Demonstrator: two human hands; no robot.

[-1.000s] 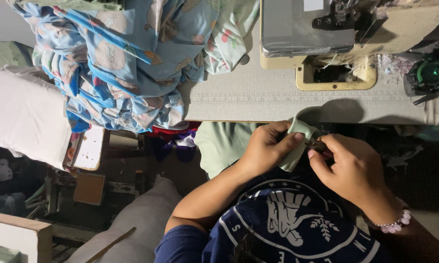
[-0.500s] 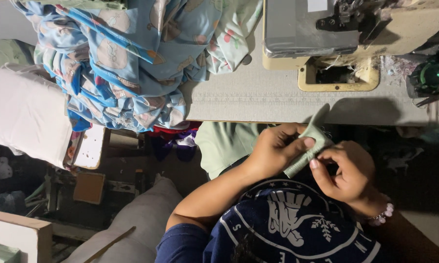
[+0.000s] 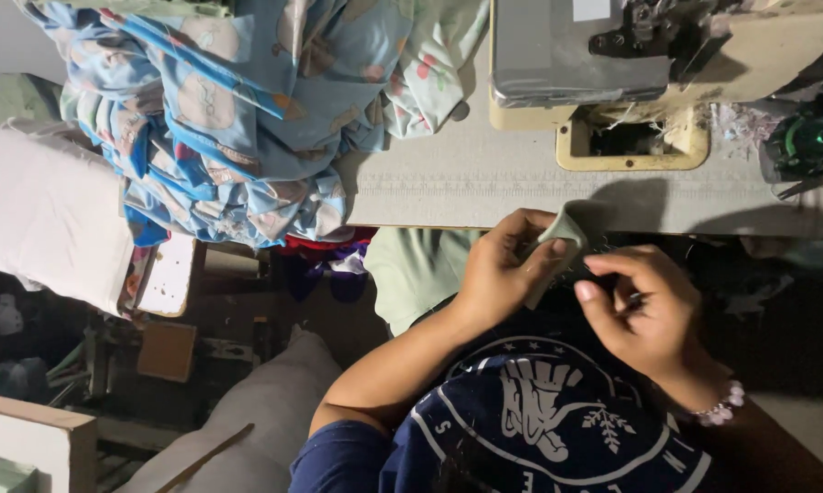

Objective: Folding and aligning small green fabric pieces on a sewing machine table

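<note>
While the blue fabric pile [image 3: 238, 119] crowds the sewing machine [image 3: 612, 55], my left hand [image 3: 503, 274] pinches a green strip [image 3: 557, 242]; my right hand [image 3: 644, 306], loosely curled, has pulled off it.

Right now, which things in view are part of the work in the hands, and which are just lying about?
In hand:
left hand, pinching the small green fabric piece
right hand, close beside that piece

Lying about:
sewing machine on the table
heap of blue printed cloth
white cushion
green spool
</note>
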